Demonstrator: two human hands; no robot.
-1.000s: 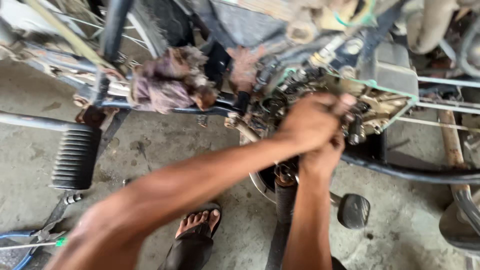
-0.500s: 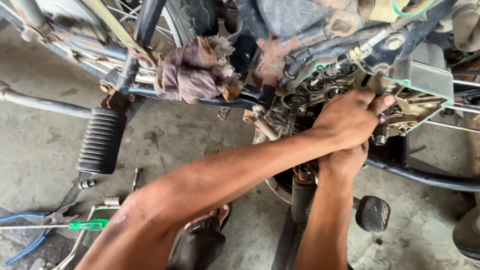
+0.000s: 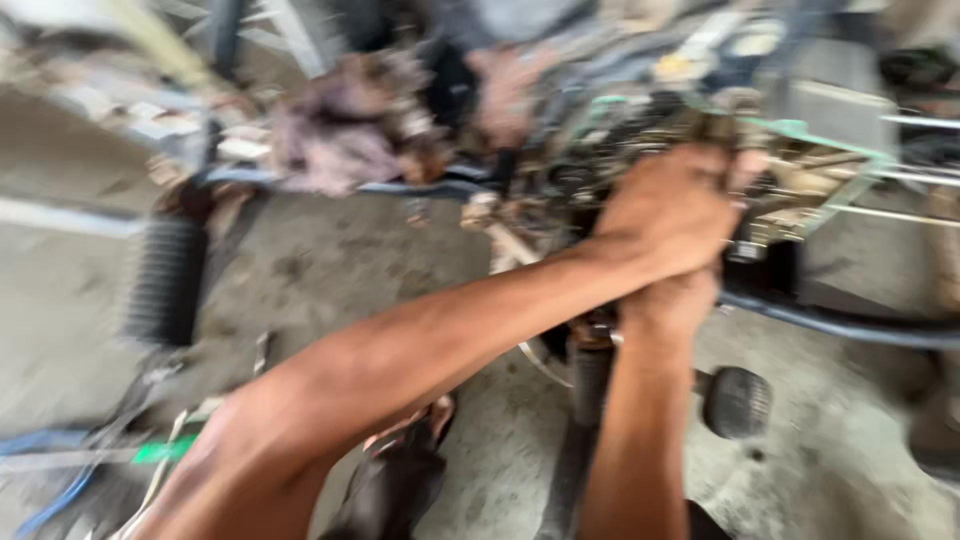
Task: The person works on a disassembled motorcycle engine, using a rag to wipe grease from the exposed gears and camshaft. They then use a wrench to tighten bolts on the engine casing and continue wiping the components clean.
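Greasy engine (image 3: pixel 790 190), gripped by both hands as before, now blurs.

A: What has shifted since a second ago?
B: The view has swung and blurred. Both hands, left hand (image 3: pixel 665 215) over right hand (image 3: pixel 668 300), sit further toward three o'clock at the engine (image 3: pixel 800 180).
A: And the ribbed footpeg (image 3: pixel 165 280)?
B: Further right than at first; the rag (image 3: pixel 345 135) too.
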